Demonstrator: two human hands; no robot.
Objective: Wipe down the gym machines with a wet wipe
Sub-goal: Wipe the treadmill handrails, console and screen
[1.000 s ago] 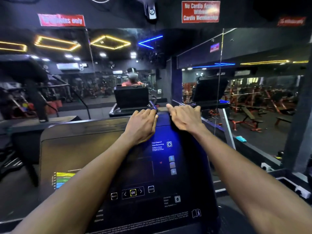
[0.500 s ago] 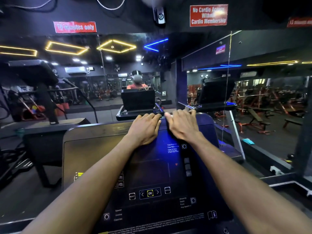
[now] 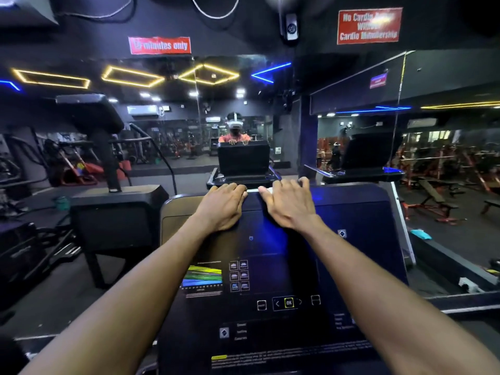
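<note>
the risk here is the wipe (image 3: 255, 190) slipping off the far top edge of the console (image 3: 351, 212), since only a white sliver shows between the hands. the left hand (image 3: 223, 205) and right hand (image 3: 290, 205) lie flat, fingers straight, pressing on that edge; the wipe sits under the fingertips, mostly hidden.

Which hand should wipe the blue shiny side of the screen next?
Probably the right hand. It lies on the console nearer the blue-lit side, touching the white wipe at the top edge. The left hand rests further left.
</note>
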